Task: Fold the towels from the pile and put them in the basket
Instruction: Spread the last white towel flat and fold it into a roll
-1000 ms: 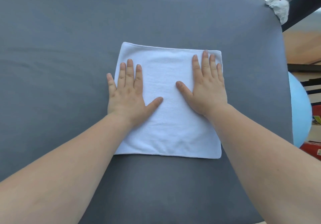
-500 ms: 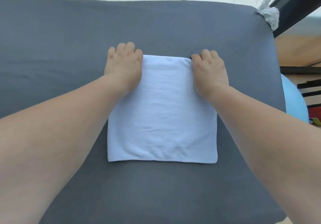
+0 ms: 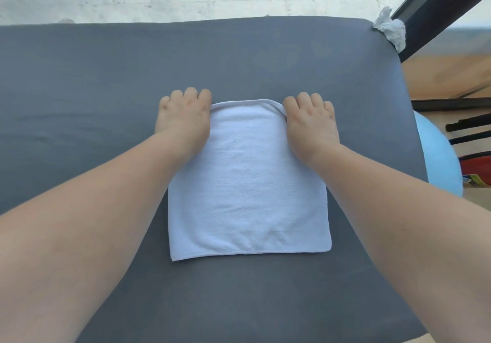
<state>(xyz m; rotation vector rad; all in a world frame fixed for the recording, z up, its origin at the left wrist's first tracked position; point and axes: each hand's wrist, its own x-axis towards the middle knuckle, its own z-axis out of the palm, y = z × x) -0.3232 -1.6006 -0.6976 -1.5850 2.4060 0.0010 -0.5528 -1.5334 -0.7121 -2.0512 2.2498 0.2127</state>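
One white towel [image 3: 248, 183] is lying flat on the grey covered surface [image 3: 106, 76], roughly in the middle of it and straight in front of the person. Two bare hands are working on it, one at each far corner. One crumpled white wad [image 3: 390, 28] is sitting at the surface's far right corner, and one pale blue ball [image 3: 435, 164] is showing past the right edge.

The left hand [image 3: 183, 116] is covering the towel's far left corner, knuckles up and fingers curled tightly down, gripping the cloth there. The right hand [image 3: 309, 122] is doing the same at the far right corner, where the hem is bending up toward its first finger. (The fingertips themselves are tucked under and hidden.) Both forearms are reaching across the towel's side edges.

The towel is looking close to square, so its long axis is hard to call; if anything it is running away from the person. Its far edge is bowing slightly between the two hands. Its near edge is lying a little askew, the near left corner sitting closer to the person than the right.
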